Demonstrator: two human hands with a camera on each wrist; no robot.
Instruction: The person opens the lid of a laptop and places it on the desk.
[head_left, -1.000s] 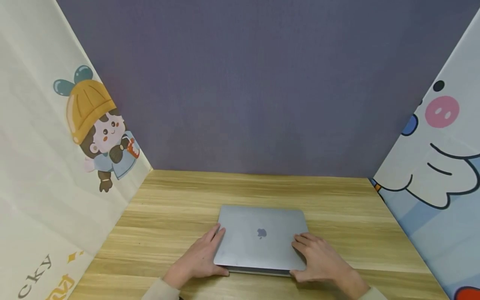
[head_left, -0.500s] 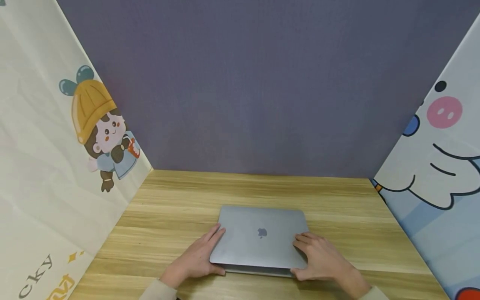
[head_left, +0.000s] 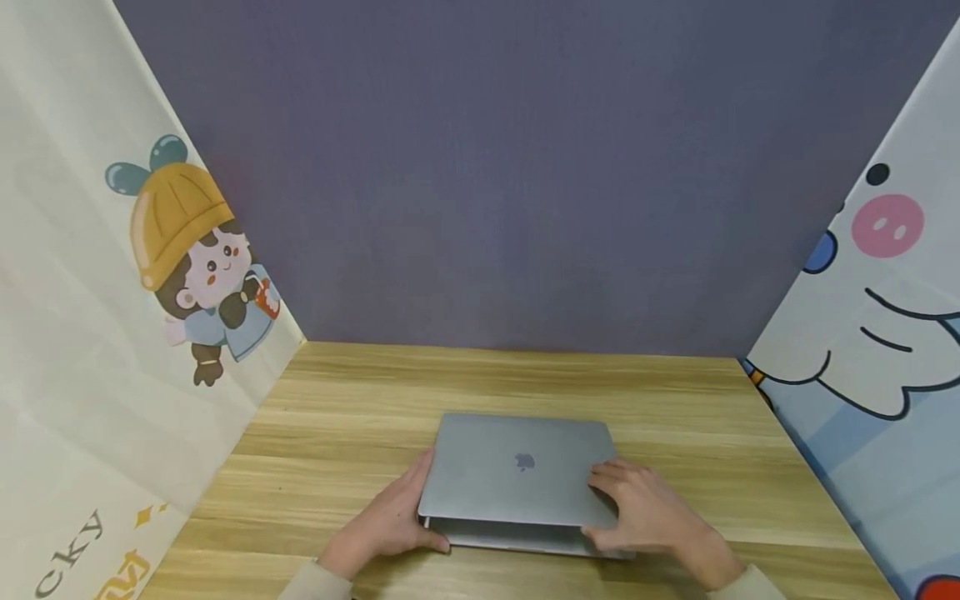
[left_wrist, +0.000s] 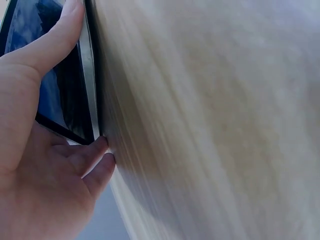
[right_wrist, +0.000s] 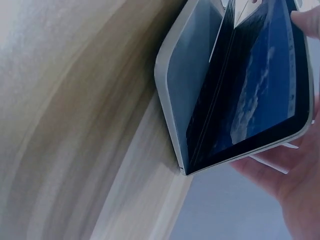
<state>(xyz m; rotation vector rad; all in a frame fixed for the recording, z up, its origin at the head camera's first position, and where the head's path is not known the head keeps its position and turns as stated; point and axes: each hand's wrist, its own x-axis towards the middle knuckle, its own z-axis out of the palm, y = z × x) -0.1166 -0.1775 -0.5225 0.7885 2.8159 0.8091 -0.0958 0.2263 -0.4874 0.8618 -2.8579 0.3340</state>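
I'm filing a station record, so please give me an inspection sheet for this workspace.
Surface: wood-grain table.
Job's things: laptop, lid partly raised, its screen showing a blue picture.
Clutter: nothing seen.
Hands: left hand holds the laptop's base along its left side; right hand pinches the lid near its front right corner.
Cables: nothing seen.
Surroundings: dark back panel, cartoon-printed left panel and right panel.

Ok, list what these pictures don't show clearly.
Screen: in the head view, hidden behind the lid; in the left wrist view, partly covered by the left hand.
Right hand: cut off by the right edge of the right wrist view.
Table: grain blurred in the left wrist view.
Red shape: head view, cut off bottom right.
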